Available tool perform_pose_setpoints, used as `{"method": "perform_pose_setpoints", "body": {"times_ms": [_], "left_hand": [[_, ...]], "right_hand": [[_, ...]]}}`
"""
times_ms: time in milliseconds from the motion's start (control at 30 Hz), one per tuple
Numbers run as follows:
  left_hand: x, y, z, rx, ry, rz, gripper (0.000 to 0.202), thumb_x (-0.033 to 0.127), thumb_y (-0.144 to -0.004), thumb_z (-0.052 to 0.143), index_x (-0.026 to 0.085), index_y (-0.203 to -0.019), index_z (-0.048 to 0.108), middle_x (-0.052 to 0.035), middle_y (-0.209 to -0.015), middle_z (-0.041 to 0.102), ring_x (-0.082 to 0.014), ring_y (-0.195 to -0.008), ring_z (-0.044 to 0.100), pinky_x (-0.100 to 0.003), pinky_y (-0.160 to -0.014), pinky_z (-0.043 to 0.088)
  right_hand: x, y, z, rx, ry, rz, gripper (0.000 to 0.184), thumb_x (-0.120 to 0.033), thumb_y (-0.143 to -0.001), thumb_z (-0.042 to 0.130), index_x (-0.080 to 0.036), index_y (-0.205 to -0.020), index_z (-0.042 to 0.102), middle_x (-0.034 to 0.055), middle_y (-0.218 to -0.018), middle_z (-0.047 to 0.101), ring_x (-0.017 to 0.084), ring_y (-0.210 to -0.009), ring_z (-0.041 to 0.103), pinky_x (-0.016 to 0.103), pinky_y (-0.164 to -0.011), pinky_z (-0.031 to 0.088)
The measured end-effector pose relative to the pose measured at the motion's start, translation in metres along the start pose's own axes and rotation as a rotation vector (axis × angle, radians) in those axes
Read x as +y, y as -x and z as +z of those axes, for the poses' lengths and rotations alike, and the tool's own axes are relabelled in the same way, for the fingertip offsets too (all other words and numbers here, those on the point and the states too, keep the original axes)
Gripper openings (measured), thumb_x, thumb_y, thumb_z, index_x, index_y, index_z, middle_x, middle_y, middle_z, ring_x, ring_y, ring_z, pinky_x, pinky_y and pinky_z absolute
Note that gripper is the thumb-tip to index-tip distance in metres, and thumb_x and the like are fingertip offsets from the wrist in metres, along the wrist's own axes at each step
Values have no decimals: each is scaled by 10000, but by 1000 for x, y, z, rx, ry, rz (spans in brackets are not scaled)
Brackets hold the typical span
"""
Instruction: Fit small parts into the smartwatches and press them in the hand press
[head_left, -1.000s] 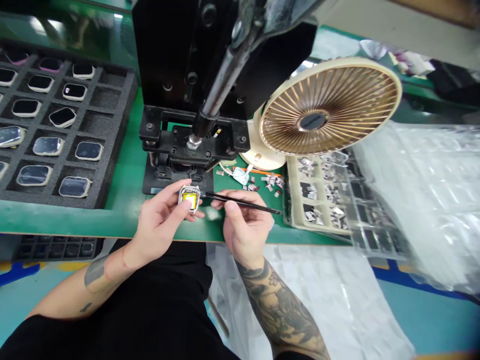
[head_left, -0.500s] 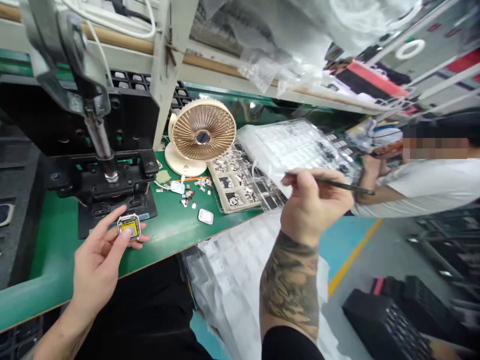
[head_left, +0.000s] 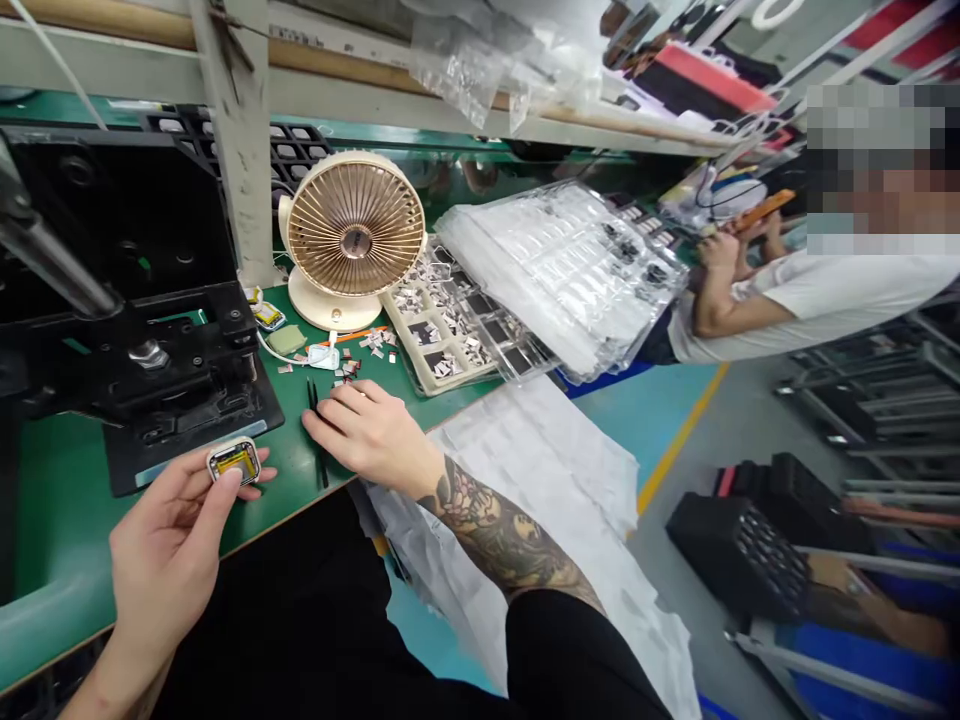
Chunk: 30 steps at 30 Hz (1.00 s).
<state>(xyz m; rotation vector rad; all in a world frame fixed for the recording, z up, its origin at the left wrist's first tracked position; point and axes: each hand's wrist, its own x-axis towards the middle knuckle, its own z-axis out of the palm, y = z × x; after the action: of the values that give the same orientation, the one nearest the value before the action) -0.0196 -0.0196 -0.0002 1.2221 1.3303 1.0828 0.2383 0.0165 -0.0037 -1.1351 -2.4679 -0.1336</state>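
My left hand (head_left: 169, 545) grips a small open smartwatch case (head_left: 234, 461) between thumb and fingers. Inside its pale rim shows a yellow part, half covered by my thumb. My right hand (head_left: 371, 437) is low over the green bench, fingers curled around black tweezers (head_left: 323, 468). The tweezers' two tips point away from me, and their other end reaches toward the bench edge. Whatever lies under my right palm is hidden. Just beyond those fingers are scattered small parts (head_left: 375, 340) and a white cable plug (head_left: 324, 355).
A black press (head_left: 187, 360) stands at left. A cream fan (head_left: 356, 240) sits behind, beside a compartment tray (head_left: 427, 380) of small pieces. Clear plastic trays (head_left: 540, 270) are stacked at right. White sheeting (head_left: 540, 450) hangs at the bench front. A co-worker (head_left: 750, 310) sits at far right.
My right hand has swung left and down to the bench with the tweezers, covering where a white rounded piece lay. The view has shifted right. My left hand still holds the watch case.
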Motion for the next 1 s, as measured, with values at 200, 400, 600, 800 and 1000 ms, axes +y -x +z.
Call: {"method": "perform_pose_setpoints", "body": {"times_ms": [200, 400, 600, 800, 1000], "left_hand": [[-1, 1, 0, -28, 15, 6, 354, 503, -1053, 822, 230, -1273, 787, -66, -1230, 898, -330, -1043, 882, -487, -927, 764], [-4, 2, 0, -52, 37, 7, 414, 510, -1073, 806, 231, -1373, 750, -80, -1233, 894, -319, -1074, 888, -444, -910, 755], [-9, 2, 1, -58, 64, 9, 462, 519, -1085, 796, 231, -1425, 674, -100, -1226, 895, -310, -1061, 894, -423, -902, 747], [-9, 2, 1, -63, 77, 6, 435, 491, -1098, 788, 234, -1425, 660, -98, -1249, 895, -293, -1074, 895, -397, -903, 740], [-9, 2, 1, -66, 73, 8, 467, 518, -1093, 787, 232, -1438, 656, -115, -1271, 890, -317, -1092, 894, -422, -911, 743]], "right_hand": [[65, 18, -42, 154, 80, 343, 289, -177, -1151, 531, -245, -1269, 786, 89, -1146, 819, 240, -1058, 732, 403, -901, 574], [147, 13, -81, -218, 95, 531, 309, -128, -1046, 593, -205, -1180, 860, 117, -1156, 818, 285, -1106, 723, 421, -999, 557], [178, -6, -57, -237, 186, 476, 335, -102, -1031, 580, -173, -1210, 854, 164, -1253, 786, 316, -1185, 680, 461, -1054, 544], [193, -11, -43, -276, 170, 431, 260, -135, -1046, 602, -170, -1061, 860, 150, -1119, 781, 289, -1109, 664, 434, -1044, 537], [191, -4, -42, -195, 215, 451, 326, -147, -1089, 498, -137, -1137, 821, 181, -1095, 766, 307, -1062, 649, 447, -1011, 524]]}}
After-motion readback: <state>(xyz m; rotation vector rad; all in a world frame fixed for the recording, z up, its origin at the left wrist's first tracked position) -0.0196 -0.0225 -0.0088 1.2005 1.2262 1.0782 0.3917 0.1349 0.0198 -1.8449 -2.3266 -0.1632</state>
